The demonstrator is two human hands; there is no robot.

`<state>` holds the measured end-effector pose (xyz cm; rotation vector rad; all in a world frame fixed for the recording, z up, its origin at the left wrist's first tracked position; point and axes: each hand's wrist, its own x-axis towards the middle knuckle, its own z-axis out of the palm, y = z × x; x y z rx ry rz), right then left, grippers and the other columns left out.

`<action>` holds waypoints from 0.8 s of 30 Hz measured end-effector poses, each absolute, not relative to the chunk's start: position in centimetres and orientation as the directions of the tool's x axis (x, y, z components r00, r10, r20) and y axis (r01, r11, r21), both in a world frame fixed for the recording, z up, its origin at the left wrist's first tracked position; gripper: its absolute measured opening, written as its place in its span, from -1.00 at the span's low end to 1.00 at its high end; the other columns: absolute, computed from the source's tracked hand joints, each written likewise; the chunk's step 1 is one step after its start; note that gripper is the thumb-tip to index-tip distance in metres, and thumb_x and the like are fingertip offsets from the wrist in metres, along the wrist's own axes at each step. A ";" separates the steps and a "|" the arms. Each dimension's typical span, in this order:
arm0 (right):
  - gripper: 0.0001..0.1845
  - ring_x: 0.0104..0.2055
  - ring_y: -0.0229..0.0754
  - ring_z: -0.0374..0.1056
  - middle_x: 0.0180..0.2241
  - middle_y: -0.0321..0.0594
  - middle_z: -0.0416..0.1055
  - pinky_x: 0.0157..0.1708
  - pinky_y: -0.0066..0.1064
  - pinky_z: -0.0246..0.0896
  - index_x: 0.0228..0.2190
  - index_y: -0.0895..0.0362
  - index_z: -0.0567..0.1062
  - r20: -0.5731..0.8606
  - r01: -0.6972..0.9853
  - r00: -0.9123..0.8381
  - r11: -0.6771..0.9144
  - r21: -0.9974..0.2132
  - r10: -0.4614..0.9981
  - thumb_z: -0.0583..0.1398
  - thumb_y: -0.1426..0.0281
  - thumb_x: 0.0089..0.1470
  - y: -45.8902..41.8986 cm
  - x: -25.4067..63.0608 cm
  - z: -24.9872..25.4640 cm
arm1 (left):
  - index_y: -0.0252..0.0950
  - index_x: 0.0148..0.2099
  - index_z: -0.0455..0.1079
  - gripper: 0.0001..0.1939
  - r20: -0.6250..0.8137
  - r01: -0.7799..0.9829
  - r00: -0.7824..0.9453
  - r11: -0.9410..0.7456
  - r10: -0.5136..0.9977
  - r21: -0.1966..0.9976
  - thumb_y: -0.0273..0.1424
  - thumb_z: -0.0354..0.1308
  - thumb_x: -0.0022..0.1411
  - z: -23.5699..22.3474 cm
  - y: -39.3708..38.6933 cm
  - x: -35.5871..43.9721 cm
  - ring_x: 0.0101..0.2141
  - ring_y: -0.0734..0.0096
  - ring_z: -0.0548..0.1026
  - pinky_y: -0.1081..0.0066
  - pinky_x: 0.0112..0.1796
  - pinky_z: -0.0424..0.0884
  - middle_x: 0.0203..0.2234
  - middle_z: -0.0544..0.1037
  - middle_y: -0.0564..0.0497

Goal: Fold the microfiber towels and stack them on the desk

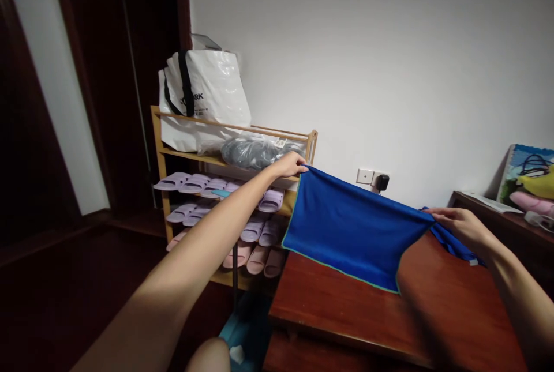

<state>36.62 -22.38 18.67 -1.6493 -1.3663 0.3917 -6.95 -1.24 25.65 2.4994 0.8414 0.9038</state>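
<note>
A blue cloth [352, 225] with a thin green edge hangs stretched between my two hands above a reddish-brown wooden table [329, 308]. My left hand [291, 165] pinches its upper left corner, in front of the shoe rack's right end. Its upper right part is gripped by my right hand [461, 225], fingers pressed together. More blue fabric [456, 248] with a small white tag shows behind and below my right hand, at the table's far side. Whether that fabric belongs to the same cloth I cannot tell.
Left of the table stands a wooden shoe rack [162, 161] with several purple and pink slippers [272, 200]. A white bag [216, 81] tops it. A wall socket [365, 176] holds a black plug [382, 182]. At right, a dark ledge [489, 210] carries various items.
</note>
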 end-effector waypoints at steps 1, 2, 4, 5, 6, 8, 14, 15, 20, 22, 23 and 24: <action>-0.52 -0.21 -0.08 0.41 -0.30 -0.08 0.49 -0.19 -0.42 0.29 -0.37 0.20 0.56 0.294 0.622 0.309 0.041 -0.782 0.904 0.27 0.07 -0.27 -22.4 36.5 18.7 | -0.37 -0.52 0.44 -0.84 0.457 0.410 0.623 -0.763 0.634 0.500 -0.38 0.14 -0.01 25.6 -1.2 -7.0 -0.61 0.48 0.30 0.51 -0.53 0.16 -0.70 0.37 0.11; -0.50 -0.22 -0.07 0.41 -0.31 -0.08 0.50 -0.21 -0.41 0.30 -0.40 0.20 0.56 0.285 0.638 0.291 0.036 -0.769 0.913 0.26 0.03 -0.29 -22.5 36.5 18.8 | -0.37 -0.52 0.44 -0.84 0.455 0.408 0.627 -0.764 0.632 0.500 -0.38 0.14 -0.01 25.6 -1.2 -7.1 -0.61 0.48 0.30 0.51 -0.53 0.17 -0.70 0.37 0.11; -0.46 -0.25 -0.04 0.41 -0.35 -0.08 0.50 -0.25 -0.39 0.29 -0.46 0.19 0.54 0.292 0.670 0.275 0.035 -0.742 0.916 0.25 -0.03 -0.34 -22.6 36.5 19.1 | -0.37 -0.50 0.45 -0.84 0.455 0.403 0.632 -0.767 0.628 0.500 -0.38 0.15 0.00 25.6 -1.3 -7.3 -0.61 0.48 0.31 0.51 -0.54 0.18 -0.70 0.39 0.10; -0.45 -0.25 -0.04 0.41 -0.36 -0.08 0.50 -0.25 -0.39 0.29 -0.47 0.18 0.53 0.308 0.687 0.272 0.040 -0.725 0.912 0.24 -0.06 -0.35 -22.6 36.5 19.2 | -0.37 -0.49 0.46 -0.84 0.456 0.400 0.632 -0.768 0.626 0.500 -0.38 0.15 0.00 25.6 -1.3 -7.4 -0.61 0.47 0.32 0.51 -0.53 0.19 -0.69 0.40 0.09; -0.45 -0.25 -0.03 0.41 -0.37 -0.09 0.50 -0.25 -0.38 0.28 -0.49 0.17 0.51 0.328 0.704 0.268 0.048 -0.709 0.906 0.23 -0.07 -0.34 -22.6 36.6 19.3 | -0.38 -0.48 0.46 -0.85 0.458 0.398 0.632 -0.769 0.625 0.500 -0.37 0.16 0.00 25.6 -1.3 -7.6 -0.61 0.47 0.33 0.51 -0.53 0.19 -0.68 0.41 0.09; -0.45 -0.27 -0.03 0.40 -0.39 -0.10 0.49 -0.24 -0.36 0.27 -0.49 0.16 0.48 0.375 0.738 0.265 0.064 -0.672 0.888 0.21 -0.08 -0.32 -22.6 36.8 19.4 | -0.38 -0.46 0.48 -0.84 0.467 0.394 0.630 -0.774 0.620 0.496 -0.37 0.17 -0.01 25.8 -1.5 -7.9 -0.59 0.46 0.35 0.51 -0.53 0.21 -0.66 0.43 0.07; -0.48 -0.14 -0.07 0.35 -0.21 -0.08 0.45 -0.09 -0.30 0.22 -0.32 0.14 0.43 0.616 0.809 0.295 0.153 -0.568 0.730 0.08 -0.04 -0.10 -23.1 36.2 19.6 | -0.38 -0.39 0.48 -0.78 0.555 0.376 0.601 -0.816 0.575 0.438 -0.30 0.16 0.03 26.3 -2.6 -9.3 -0.52 0.43 0.38 0.48 -0.45 0.24 -0.57 0.48 0.04; -0.50 -0.14 -0.10 0.35 -0.19 -0.08 0.44 -0.09 -0.33 0.22 -0.31 0.14 0.41 0.654 0.814 0.298 0.173 -0.555 0.695 0.04 -0.02 -0.06 -23.2 35.9 19.6 | -0.38 -0.38 0.47 -0.76 0.577 0.375 0.590 -0.824 0.565 0.425 -0.28 0.15 0.05 26.4 -2.8 -9.5 -0.52 0.43 0.37 0.48 -0.44 0.23 -0.57 0.47 0.05; -0.61 -0.33 -0.23 0.31 -0.33 -0.13 0.42 -0.24 -0.42 0.21 -0.28 0.17 0.40 0.811 0.861 0.368 0.163 -0.482 0.456 0.00 0.14 0.06 -23.9 33.4 20.6 | -0.35 -0.48 0.40 -0.73 0.658 0.390 0.544 -0.851 0.521 0.351 -0.23 0.10 0.10 26.8 -4.6 -10.5 -0.52 0.45 0.29 0.49 -0.45 0.17 -0.61 0.39 0.09; -0.62 -0.34 -0.25 0.30 -0.33 -0.13 0.42 -0.25 -0.43 0.19 -0.24 0.18 0.43 0.852 0.881 0.375 0.147 -0.450 0.365 0.01 0.18 0.07 -24.3 32.6 21.3 | -0.34 -0.50 0.38 -0.72 0.669 0.397 0.545 -0.859 0.504 0.324 -0.23 0.09 0.10 27.2 -5.5 -11.0 -0.53 0.46 0.28 0.49 -0.46 0.16 -0.62 0.37 0.10; -0.62 -0.34 -0.26 0.30 -0.33 -0.13 0.43 -0.24 -0.44 0.19 -0.23 0.19 0.44 0.868 0.890 0.373 0.139 -0.434 0.327 0.01 0.19 0.07 -24.7 32.2 21.6 | -0.34 -0.50 0.37 -0.71 0.669 0.398 0.552 -0.863 0.497 0.312 -0.23 0.09 0.11 27.4 -6.0 -11.2 -0.54 0.46 0.28 0.49 -0.47 0.16 -0.63 0.37 0.10; -0.62 -0.34 -0.26 0.31 -0.32 -0.13 0.43 -0.23 -0.43 0.19 -0.22 0.18 0.45 0.882 0.898 0.367 0.133 -0.419 0.297 0.02 0.20 0.07 -25.1 31.9 21.8 | -0.34 -0.51 0.36 -0.70 0.667 0.398 0.562 -0.866 0.490 0.302 -0.22 0.08 0.12 27.7 -6.6 -11.5 -0.55 0.47 0.28 0.49 -0.47 0.17 -0.64 0.36 0.10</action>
